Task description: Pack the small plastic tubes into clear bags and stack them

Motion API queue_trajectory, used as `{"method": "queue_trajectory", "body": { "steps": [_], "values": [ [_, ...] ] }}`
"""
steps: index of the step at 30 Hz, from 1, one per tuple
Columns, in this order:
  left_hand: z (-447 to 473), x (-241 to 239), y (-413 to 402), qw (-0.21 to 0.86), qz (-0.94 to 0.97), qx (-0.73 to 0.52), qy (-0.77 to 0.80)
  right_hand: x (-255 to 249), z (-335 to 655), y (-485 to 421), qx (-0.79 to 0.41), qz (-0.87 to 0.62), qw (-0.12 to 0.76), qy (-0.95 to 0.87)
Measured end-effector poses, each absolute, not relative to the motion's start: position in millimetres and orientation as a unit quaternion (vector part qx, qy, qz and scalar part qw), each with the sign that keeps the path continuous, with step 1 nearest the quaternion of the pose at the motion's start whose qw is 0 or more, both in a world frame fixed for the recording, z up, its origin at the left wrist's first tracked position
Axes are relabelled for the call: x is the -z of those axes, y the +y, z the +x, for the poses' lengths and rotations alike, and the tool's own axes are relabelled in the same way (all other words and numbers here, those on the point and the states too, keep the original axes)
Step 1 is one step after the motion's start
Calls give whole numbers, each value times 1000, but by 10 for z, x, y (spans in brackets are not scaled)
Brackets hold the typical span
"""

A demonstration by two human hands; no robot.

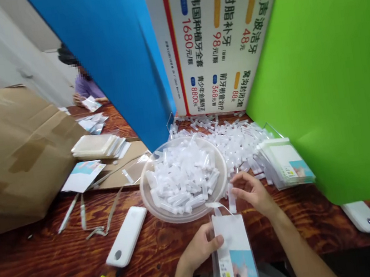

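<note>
My left hand (200,247) grips the left edge of a clear sleeve with a white and blue card (234,250), held upright near the table's front edge. My right hand (251,191) pinches a small white plastic tube (231,198) just above the sleeve's open top. Right behind my hands stands a round plastic bowl (152,202) filled with several of the same white tubes. More loose tubes (233,138) lie heaped behind the bowl.
A stack of filled card sleeves (288,163) lies right of the heap. A white power bank (127,236) lies left of the bowl, a cardboard box (11,153) further left. Blue (114,52) and green (326,68) partitions flank a printed sign (215,38). Another person (86,86) sits beyond.
</note>
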State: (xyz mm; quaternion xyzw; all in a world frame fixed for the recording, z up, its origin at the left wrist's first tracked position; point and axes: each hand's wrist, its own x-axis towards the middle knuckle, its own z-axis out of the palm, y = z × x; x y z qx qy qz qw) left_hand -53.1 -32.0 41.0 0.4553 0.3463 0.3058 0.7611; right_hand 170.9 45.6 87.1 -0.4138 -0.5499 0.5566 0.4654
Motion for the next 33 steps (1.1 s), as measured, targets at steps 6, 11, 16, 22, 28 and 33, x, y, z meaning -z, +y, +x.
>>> {"method": "queue_trajectory", "body": {
  "steps": [6, 11, 16, 22, 28, 33],
  "values": [
    [-338, -521, -77, 757, 518, -246, 313, -554, 1876, 359, -488, -492, 569, -442],
    [-183, -553, -6, 753, 516, -240, 332, -499, 1982, 213, -557, -460, 546, -424],
    [-118, -581, -10, 756, 503, -243, 340, -509, 2058, 116, -591, -418, 495, -481],
    [-49, -551, -62, 777, 470, -230, 350, -543, 2098, 73, -694, -375, 469, -398],
    [40, -527, -51, 788, 415, -253, 378, -539, 2144, 32, -672, -412, 402, -465],
    [137, -528, -12, 764, 456, -249, 382, -531, 2235, -17, -655, -416, 411, -479]
  ]
}}
